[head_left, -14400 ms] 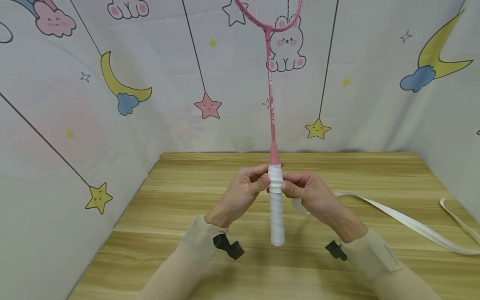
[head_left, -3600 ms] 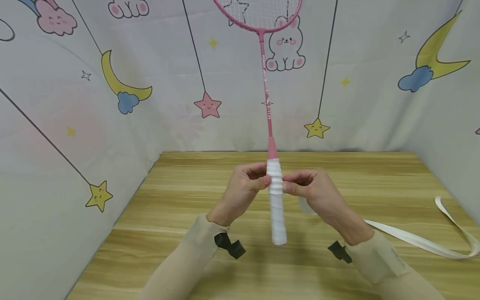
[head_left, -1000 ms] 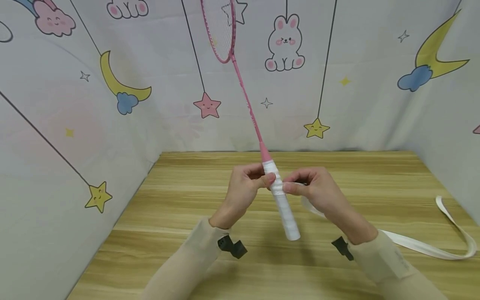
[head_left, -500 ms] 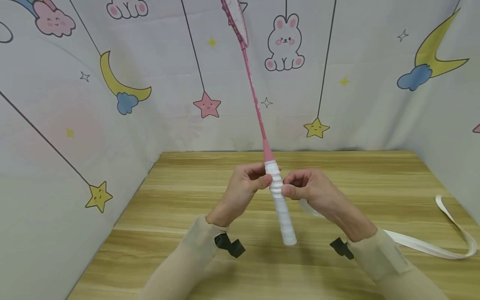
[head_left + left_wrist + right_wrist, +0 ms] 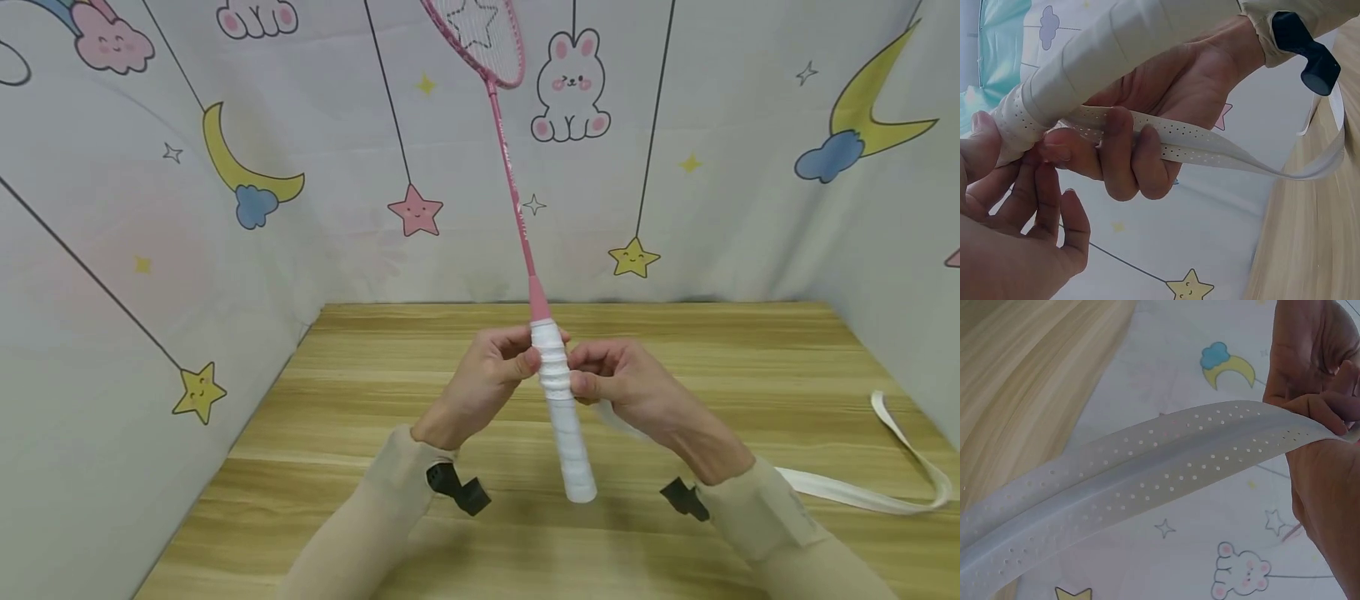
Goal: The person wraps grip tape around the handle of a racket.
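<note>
A pink badminton racket (image 5: 512,183) is held above the table, its head up and leaning left, partly out of frame. My left hand (image 5: 480,379) grips the upper white handle (image 5: 573,450) between thumb and fingers. White perforated grip tape (image 5: 1222,150) is wound in overlapping turns round the handle's upper part; the lower part shows a smoother white surface. My right hand (image 5: 637,396) pinches the tape against the handle's right side, just below the left thumb. In the left wrist view the tape passes through the curled right fingers. In the right wrist view it stretches broadly across.
The tape's loose tail (image 5: 862,492) curves over the right side of the wooden table (image 5: 360,375). A white curtain (image 5: 480,258) printed with stars, moons and a rabbit stands behind and at both sides.
Since the earliest frame the tape wrap has grown longer down the handle and less tail lies on the table. The racket tilts left now; in the last half second its head has turned more face-on.
</note>
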`<state>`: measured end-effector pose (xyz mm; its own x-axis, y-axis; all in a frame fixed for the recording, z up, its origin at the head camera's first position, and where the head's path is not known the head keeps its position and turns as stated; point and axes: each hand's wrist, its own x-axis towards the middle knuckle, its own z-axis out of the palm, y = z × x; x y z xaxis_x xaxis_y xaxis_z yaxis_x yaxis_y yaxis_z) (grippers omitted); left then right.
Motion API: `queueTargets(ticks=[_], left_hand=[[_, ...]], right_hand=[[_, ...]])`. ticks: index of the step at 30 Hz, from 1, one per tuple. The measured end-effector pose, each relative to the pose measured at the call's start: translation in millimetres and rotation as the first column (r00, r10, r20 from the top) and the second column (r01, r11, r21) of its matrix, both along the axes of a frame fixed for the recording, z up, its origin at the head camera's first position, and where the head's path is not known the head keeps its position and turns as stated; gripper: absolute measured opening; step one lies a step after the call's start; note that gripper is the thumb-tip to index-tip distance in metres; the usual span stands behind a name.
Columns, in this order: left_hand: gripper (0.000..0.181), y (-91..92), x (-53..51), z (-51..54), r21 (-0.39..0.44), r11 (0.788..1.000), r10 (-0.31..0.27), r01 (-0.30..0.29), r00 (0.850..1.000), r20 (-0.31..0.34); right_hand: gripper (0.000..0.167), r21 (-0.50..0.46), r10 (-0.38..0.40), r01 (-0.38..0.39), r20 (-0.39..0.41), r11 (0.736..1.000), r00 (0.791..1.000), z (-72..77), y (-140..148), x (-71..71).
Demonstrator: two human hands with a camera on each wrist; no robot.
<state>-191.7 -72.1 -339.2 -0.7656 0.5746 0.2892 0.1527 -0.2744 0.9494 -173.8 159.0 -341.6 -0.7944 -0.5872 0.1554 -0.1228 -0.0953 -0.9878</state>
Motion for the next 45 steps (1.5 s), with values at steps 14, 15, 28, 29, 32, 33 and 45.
queueTargets(ticks=[14,15,28,29,32,33,45], left_hand=[[0.096,-1.9,-1.3,0.6,-0.075,0.994,0.083,-0.086,0.996,-0.033],[0.084,-1.8,-0.9,1.1,-0.080,0.990,0.115,-0.118,0.993,-0.040],[0.035,14.5,6.6,0.6,-0.262,0.859,0.392,-0.440,0.894,-0.217],[0.035,15.3,6.9,0.8,-0.260,0.855,0.400,-0.449,0.890,-0.221],[0.034,16.6,7.2,0.8,-0.264,0.845,0.415,-0.464,0.882,-0.221],[0.033,16.8,7.1,0.8,-0.267,0.844,0.418,-0.466,0.882,-0.220],[0.029,16.4,7.9,3.1,-0.257,0.845,0.438,-0.469,0.882,-0.173]], right_hand=[[0.022,0.010,-0.126,0.128,-0.134,0.992,0.983,0.8,-2,2.2],[0.022,0.029,-0.158,0.164,-0.153,0.986,0.976,1.4,-2,2.7],[0.031,0.138,-0.380,0.408,-0.191,0.903,0.905,0.5,-9,5.0],[0.031,0.135,-0.381,0.409,-0.195,0.902,0.904,0.0,-10,4.7],[0.030,0.126,-0.383,0.412,-0.206,0.902,0.901,-1.4,-11,4.4],[0.030,0.125,-0.384,0.414,-0.209,0.902,0.899,-1.9,-12,4.4],[0.030,0.159,-0.371,0.420,-0.268,0.893,0.889,-2.5,-13,5.6]])
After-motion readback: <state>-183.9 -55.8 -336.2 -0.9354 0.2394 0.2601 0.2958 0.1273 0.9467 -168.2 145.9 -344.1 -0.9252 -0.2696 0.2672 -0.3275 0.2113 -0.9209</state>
